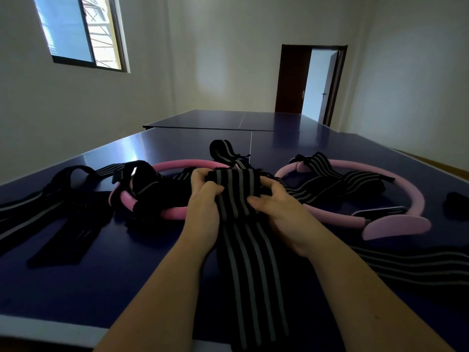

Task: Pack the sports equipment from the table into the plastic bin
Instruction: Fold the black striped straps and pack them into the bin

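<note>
A long black strap with grey stripes [250, 270] runs from the table's near edge up to a rolled end between my hands. My left hand [203, 207] grips the left side of that roll and my right hand [279, 212] grips the right side. Behind my hands lies a bright pink exercise ring [175, 213] with black straps draped over it. A paler pink ring [416, 196] with padded grips lies to the right, also under striped straps. No plastic bin is in view.
The dark blue table-tennis table [101, 288] carries more black straps at far left [58, 224] and lower right [416, 270], and a small black item [456, 205] at the right edge. A second table stands behind. An open door [317, 85] is beyond.
</note>
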{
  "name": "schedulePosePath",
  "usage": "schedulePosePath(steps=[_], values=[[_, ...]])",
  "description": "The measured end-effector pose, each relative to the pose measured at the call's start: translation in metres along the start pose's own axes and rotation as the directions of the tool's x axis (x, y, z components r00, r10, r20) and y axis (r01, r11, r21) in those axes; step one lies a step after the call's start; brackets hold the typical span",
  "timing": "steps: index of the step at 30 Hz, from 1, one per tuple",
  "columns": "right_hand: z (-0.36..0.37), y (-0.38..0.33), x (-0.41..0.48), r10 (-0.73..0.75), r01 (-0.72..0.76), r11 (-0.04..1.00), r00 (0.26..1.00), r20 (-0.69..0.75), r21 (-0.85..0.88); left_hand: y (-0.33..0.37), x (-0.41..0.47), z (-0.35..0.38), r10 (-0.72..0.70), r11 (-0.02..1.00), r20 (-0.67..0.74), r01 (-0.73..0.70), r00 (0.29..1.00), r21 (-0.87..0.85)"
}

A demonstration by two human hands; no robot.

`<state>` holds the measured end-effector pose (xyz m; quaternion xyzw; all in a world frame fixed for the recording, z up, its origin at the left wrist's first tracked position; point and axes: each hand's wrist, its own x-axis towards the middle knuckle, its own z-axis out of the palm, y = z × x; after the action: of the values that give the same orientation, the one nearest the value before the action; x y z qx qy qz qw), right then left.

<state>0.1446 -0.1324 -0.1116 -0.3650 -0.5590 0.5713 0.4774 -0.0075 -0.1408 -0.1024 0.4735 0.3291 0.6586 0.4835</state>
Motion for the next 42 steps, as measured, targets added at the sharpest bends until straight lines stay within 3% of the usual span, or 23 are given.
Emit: schedulePosePath(steps=[3, 7, 11, 16, 18, 22, 24, 26, 32, 35, 38, 42], values=[[0.003, -0.006, -0.003, -0.074, 0.075, 0.997, 0.997, -0.024, 0.009, -0.002, 0.003, 0.0, -0.011, 0.995, 0.031, 0.014, 0.999, -0.096], [0.0, -0.012, -0.005, -0.191, 0.213, 0.969, 0.968, -0.165, 0.123, -0.004, 0.004, 0.004, -0.319, 0.939, 0.126, 0.331, 0.94, -0.094], [0.001, -0.012, -0.007, -0.201, 0.221, 0.968, 0.966, -0.161, 0.119, -0.002, -0.002, 0.004, -0.382, 0.904, 0.224, 0.413, 0.897, -0.113], [0.001, -0.015, -0.008, -0.054, 0.054, 0.947, 0.998, -0.01, 0.315, -0.001, 0.0, -0.003, -0.319, 0.931, 0.174, 0.342, 0.931, -0.124], [-0.001, -0.017, -0.009, -0.061, 0.036, 0.916, 0.997, 0.05, 0.401, -0.001, 0.001, -0.002, -0.294, 0.938, 0.175, 0.319, 0.94, -0.138], [0.0, -0.014, -0.01, -0.037, -0.007, 0.933, 0.993, 0.115, 0.36, -0.001, 0.003, -0.003, -0.198, 0.951, 0.148, 0.226, 0.969, -0.211], [0.004, -0.01, -0.011, 0.045, -0.081, 0.972, 0.986, 0.161, 0.222, -0.001, 0.004, -0.005, -0.165, 0.958, 0.121, 0.188, 0.979, -0.217], [0.007, -0.006, -0.011, 0.076, -0.098, 0.984, 0.985, 0.152, 0.146, -0.001, 0.006, -0.006, -0.144, 0.966, 0.106, 0.163, 0.984, -0.199], [0.003, -0.007, -0.008, -0.023, 0.013, 0.981, 0.999, 0.046, 0.193, -0.004, 0.006, -0.008, -0.147, 0.977, 0.197, 0.173, 0.969, -0.123], [0.0, -0.01, -0.008, -0.043, 0.046, 0.979, 0.999, -0.018, 0.2, -0.005, 0.004, -0.004, -0.214, 0.967, 0.235, 0.239, 0.948, -0.085], [0.0, -0.009, -0.008, -0.047, 0.056, 0.987, 0.997, -0.058, 0.153, -0.006, 0.004, -0.002, -0.296, 0.948, 0.219, 0.314, 0.93, -0.053], [0.0, -0.01, -0.007, -0.047, 0.057, 0.981, 0.997, -0.057, 0.184, -0.006, 0.006, 0.0, -0.26, 0.954, 0.177, 0.281, 0.949, -0.108]])
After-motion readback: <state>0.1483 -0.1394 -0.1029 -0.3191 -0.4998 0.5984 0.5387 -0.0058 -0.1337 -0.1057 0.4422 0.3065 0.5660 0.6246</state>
